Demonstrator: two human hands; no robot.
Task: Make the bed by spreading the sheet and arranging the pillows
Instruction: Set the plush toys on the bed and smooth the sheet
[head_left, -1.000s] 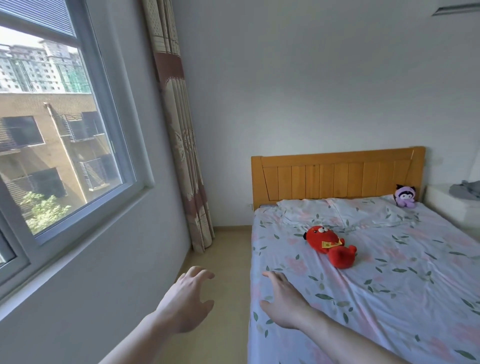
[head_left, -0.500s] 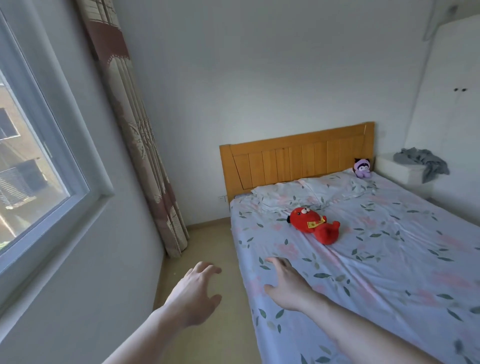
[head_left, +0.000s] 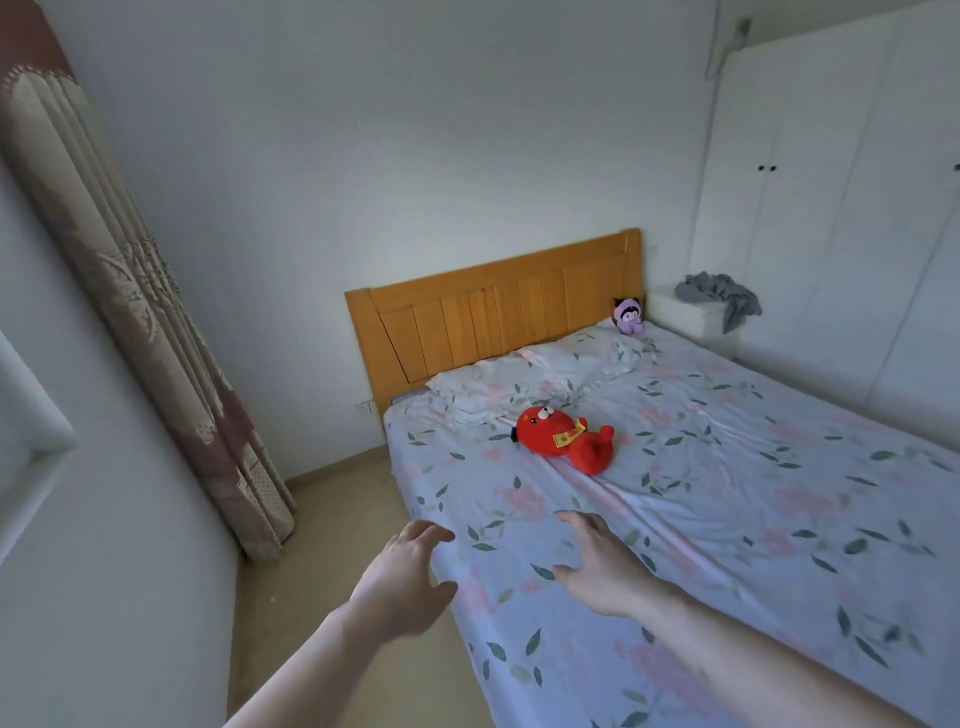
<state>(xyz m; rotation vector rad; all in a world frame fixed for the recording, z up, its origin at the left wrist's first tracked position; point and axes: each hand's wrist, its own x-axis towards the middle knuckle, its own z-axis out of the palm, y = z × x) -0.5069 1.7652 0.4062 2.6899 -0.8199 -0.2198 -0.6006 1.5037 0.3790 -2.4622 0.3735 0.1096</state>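
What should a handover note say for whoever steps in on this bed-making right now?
Left hand: open, holding nothing, at the bed's near-left edge.
Right hand: open, fingers spread over the floral sheet; contact unclear.
Two pillows lie side by side at the wooden headboard. Red plush toy lies mid-bed; purple plush doll sits in the head corner.
Done: sheet covers the mattress.
Left: smooth creases, perhaps tidy pillows.

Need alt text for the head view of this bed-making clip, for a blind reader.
Two open hands, left and right, reach over the near edge of a floral sheet on a bed; two pillows lie by the wooden headboard. A red plush toy lies mid-bed, a small purple one in the far corner.
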